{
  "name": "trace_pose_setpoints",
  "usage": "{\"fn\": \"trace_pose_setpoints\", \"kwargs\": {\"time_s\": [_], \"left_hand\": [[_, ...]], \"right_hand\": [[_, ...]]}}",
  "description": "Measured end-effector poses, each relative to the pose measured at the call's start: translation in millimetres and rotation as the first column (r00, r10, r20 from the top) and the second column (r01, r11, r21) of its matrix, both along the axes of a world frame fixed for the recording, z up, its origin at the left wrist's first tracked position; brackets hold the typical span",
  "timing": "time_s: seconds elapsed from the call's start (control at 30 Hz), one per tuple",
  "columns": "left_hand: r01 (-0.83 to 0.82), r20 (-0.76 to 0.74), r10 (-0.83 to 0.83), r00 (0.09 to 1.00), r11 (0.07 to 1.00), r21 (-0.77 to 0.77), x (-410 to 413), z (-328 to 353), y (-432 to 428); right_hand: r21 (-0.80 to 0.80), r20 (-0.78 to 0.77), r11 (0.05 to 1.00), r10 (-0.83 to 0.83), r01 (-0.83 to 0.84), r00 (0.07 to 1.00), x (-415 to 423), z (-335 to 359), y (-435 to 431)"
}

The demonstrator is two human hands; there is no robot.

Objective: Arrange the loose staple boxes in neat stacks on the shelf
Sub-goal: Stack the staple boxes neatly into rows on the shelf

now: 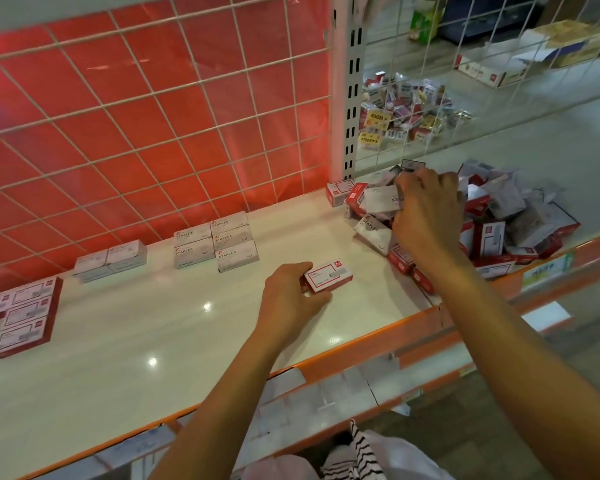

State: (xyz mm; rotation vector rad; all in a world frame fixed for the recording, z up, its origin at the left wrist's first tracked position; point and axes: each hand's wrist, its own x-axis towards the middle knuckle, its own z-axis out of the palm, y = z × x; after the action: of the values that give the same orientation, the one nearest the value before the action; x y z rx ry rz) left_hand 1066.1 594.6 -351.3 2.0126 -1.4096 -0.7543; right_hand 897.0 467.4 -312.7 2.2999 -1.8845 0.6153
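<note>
Found the left hand [291, 299] clamped on one red-and-white staple box [328, 278], thumb along its near edge, printed face up. Located this box low at the white shelf [153, 341], near the front and about mid-length, between the sorted blocks and the loose heap. Could not tell whether resting on the shelf or just clear of it.

Found the right hand [430, 216] palm-down on the pile of loose staple boxes [520, 220] at the right end of the shelf, fingers curled at a grey-white box [380, 199] on the pile's upper left. Could not tell whether closed on that box or only touching it. Noted the two hands well apart.

Noted the pile as mixed red-and-white and grey boxes lying at all angles, reaching from the back upright to the orange front edge [361, 344].

Observed three sorted groups along the back of the shelf:
- block of grey STAPLES boxes [215, 242], stacked in touching columns, nearest the left hand;
- second grey block [110, 260], further left, apart from the first;
- red-and-white block [26, 313] at the far left, partly cut by the frame edge.

Noted a white wire grid [153, 116] over a red panel behind the shelf. Observed small assorted packets [406, 112] heaped in the neighbouring bay behind the mesh, print too small to read.
</note>
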Motion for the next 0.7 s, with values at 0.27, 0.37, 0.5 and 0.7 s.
{"fn": "trace_pose_setpoints", "kwargs": {"time_s": [0.27, 0.37, 0.5, 0.7], "left_hand": [[-0.069, -0.034, 0.066, 0.997, 0.995, -0.078, 7, -8, 3], [-0.117, -0.083, 0.109, 0.991, 0.988, -0.099, 15, -5, 7], [-0.160, -0.129, 0.143, 0.981, 0.977, -0.138, 23, 1, 11], [-0.221, -0.161, 0.197, 0.967, 0.964, -0.148, 36, -2, 23]], "right_hand": [[-0.004, 0.180, 0.970, 0.239, -0.242, 0.954, 6, -10, 27], [-0.012, 0.210, 0.956, 0.290, -0.294, 0.934, 15, -18, 36], [0.021, 0.245, 0.925, 0.364, -0.380, 0.899, 27, -26, 47], [0.153, 0.324, 0.902, 0.341, -0.405, 0.882, 46, -36, 60]]}}
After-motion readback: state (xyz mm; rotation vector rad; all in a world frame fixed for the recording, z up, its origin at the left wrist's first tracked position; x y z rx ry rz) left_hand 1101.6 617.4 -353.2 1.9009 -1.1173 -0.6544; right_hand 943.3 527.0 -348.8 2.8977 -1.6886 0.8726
